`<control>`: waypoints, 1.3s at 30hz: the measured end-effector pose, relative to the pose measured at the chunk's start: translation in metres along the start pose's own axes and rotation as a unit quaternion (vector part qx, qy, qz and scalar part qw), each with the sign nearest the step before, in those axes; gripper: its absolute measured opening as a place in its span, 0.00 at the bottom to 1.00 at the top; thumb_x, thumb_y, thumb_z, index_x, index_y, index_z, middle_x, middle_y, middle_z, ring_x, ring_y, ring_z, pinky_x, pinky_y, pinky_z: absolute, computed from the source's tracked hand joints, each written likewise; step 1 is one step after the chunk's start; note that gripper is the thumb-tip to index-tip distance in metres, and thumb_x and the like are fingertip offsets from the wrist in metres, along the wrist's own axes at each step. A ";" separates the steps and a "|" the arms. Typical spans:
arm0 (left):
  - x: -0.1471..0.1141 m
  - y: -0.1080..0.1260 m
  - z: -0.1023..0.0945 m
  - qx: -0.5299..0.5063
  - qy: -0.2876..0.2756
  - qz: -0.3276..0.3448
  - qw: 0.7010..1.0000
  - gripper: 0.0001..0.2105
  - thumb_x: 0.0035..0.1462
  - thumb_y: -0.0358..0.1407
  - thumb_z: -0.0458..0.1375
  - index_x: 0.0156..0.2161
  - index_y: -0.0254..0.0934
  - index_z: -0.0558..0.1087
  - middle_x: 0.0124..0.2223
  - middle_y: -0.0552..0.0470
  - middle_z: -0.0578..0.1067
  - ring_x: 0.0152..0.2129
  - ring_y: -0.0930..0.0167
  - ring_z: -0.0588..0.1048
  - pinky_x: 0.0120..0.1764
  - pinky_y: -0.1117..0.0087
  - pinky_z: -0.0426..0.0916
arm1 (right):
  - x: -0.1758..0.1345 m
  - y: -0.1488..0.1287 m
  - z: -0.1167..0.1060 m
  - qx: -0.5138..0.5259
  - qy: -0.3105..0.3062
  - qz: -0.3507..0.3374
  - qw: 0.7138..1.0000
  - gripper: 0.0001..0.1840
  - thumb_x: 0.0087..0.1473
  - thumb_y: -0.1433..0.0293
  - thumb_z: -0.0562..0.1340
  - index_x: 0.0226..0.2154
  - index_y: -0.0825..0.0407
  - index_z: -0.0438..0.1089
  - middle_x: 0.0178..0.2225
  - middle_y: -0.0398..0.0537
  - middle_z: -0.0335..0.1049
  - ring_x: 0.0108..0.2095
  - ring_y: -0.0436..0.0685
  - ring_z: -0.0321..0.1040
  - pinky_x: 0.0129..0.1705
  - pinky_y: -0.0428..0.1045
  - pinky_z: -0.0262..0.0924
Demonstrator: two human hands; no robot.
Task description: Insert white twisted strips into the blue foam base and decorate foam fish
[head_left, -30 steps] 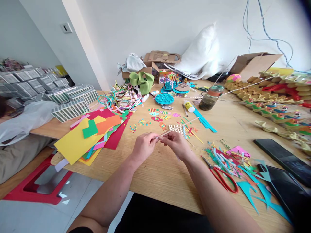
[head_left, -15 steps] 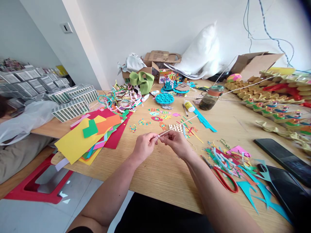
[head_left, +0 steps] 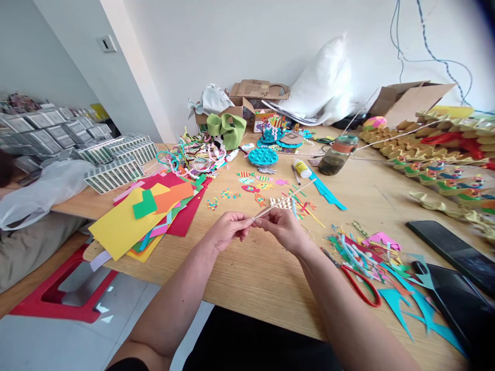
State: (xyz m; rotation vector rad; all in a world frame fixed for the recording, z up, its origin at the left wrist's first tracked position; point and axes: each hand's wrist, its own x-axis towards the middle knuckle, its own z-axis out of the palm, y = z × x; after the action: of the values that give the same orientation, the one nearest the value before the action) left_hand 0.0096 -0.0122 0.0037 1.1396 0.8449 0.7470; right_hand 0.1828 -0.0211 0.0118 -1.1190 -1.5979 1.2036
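Observation:
A thin pale strip [head_left: 303, 188], seemingly paper, slants up to the right from between my hands. My right hand [head_left: 285, 228] pinches it near its lower end. Against that end press the thumb and forefinger of my left hand [head_left: 229, 230], fingertips nearly touching those of the right; the small bit pinched there is too small to make out. Just beyond my right hand lie rows of small cream pieces [head_left: 281, 202] and thin coloured strips [head_left: 307, 207]. Several paper fish [head_left: 260, 198] and little piles of coloured dots [head_left: 212, 204] lie farther off.
Coloured paper sheets [head_left: 127, 221] pile up at left. Red-handled scissors [head_left: 359, 286], paper scraps [head_left: 359, 252] and a phone [head_left: 452, 252] lie at right. A glue bottle [head_left: 302, 168], a glass jar [head_left: 336, 159] and egg trays [head_left: 406, 147] stand farther back. Another person sits at far left.
My left hand has turned slightly, its lower fingers now curled looser below the pinch. The strip stays between my hands, and the view has shifted a little.

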 end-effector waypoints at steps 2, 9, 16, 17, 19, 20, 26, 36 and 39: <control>0.002 -0.004 0.002 0.058 0.039 0.042 0.997 0.14 0.48 0.41 0.61 0.35 0.31 0.73 0.22 0.55 0.71 0.18 0.78 0.67 0.24 0.76 0.62 | 0.001 0.003 0.001 0.012 0.028 0.022 0.999 0.17 0.42 0.58 0.66 0.24 0.56 0.69 0.19 0.43 0.65 0.21 0.48 0.56 0.23 0.46 0.49; 0.004 -0.018 0.009 0.357 0.178 0.238 0.885 0.12 0.50 0.37 0.62 0.42 0.38 0.74 0.34 0.50 0.77 0.30 0.71 0.74 0.36 0.71 0.68 | 0.004 0.011 0.005 0.055 0.048 0.051 0.996 0.18 0.40 0.55 0.66 0.22 0.54 0.67 0.20 0.44 0.66 0.21 0.48 0.57 0.23 0.46 0.50; 0.005 -0.020 0.003 0.358 0.181 0.237 0.885 0.06 0.53 0.35 0.60 0.36 0.38 0.75 0.34 0.49 0.79 0.31 0.69 0.76 0.34 0.72 0.70 | 0.004 0.011 0.001 0.035 0.008 0.036 0.999 0.21 0.40 0.53 0.66 0.27 0.55 0.70 0.22 0.44 0.66 0.23 0.49 0.57 0.24 0.46 0.49; 0.005 -0.020 0.003 0.358 0.184 0.234 0.885 0.06 0.53 0.35 0.60 0.36 0.38 0.76 0.34 0.48 0.79 0.31 0.69 0.77 0.34 0.72 0.70 | 0.004 0.011 0.000 0.029 0.005 0.033 0.999 0.21 0.41 0.54 0.66 0.28 0.55 0.71 0.22 0.44 0.66 0.23 0.49 0.56 0.23 0.46 0.48; 0.005 -0.020 0.003 0.357 0.189 0.227 0.886 0.05 0.53 0.34 0.59 0.35 0.38 0.76 0.34 0.48 0.79 0.30 0.69 0.77 0.34 0.72 0.70 | 0.004 0.011 -0.001 0.015 0.004 0.026 1.000 0.21 0.42 0.54 0.65 0.29 0.56 0.71 0.21 0.43 0.64 0.23 0.48 0.55 0.23 0.45 0.47; 0.005 -0.019 0.003 0.352 0.190 0.222 0.889 0.05 0.53 0.34 0.59 0.35 0.38 0.76 0.33 0.49 0.79 0.30 0.69 0.77 0.34 0.72 0.70 | 0.004 0.011 -0.001 0.009 0.006 0.021 1.000 0.21 0.43 0.54 0.65 0.30 0.56 0.72 0.21 0.42 0.63 0.22 0.48 0.54 0.22 0.45 0.46; 0.004 -0.014 0.006 0.271 0.139 0.178 0.935 0.09 0.54 0.37 0.56 0.35 0.35 0.76 0.29 0.49 0.78 0.26 0.72 0.76 0.30 0.74 0.69 | 0.003 0.009 -0.003 -0.006 0.003 0.005 1.000 0.20 0.45 0.55 0.64 0.32 0.57 0.73 0.20 0.42 0.64 0.21 0.47 0.55 0.22 0.45 0.47; -0.003 0.002 0.004 0.120 0.039 0.068 0.990 0.15 0.48 0.44 0.61 0.25 0.31 0.73 0.19 0.55 0.69 0.16 0.78 0.65 0.21 0.77 0.60 | -0.001 0.002 -0.006 -0.031 -0.036 -0.036 0.998 0.16 0.50 0.58 0.62 0.30 0.55 0.71 0.25 0.47 0.70 0.27 0.52 0.64 0.28 0.47 0.57; -0.003 0.003 -0.002 0.041 -0.002 0.006 0.999 0.15 0.46 0.44 0.62 0.28 0.30 0.75 0.18 0.56 0.67 0.14 0.80 0.62 0.19 0.77 0.55 | -0.002 0.000 -0.005 -0.030 -0.042 -0.049 0.997 0.17 0.51 0.57 0.61 0.31 0.55 0.71 0.27 0.48 0.71 0.29 0.53 0.65 0.30 0.48 0.59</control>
State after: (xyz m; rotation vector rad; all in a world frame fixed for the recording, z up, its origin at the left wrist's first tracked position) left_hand 0.0065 -0.0133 0.0071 1.2192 0.8716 0.7253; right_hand 0.1876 -0.0216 0.0126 -1.0285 -1.7423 1.1579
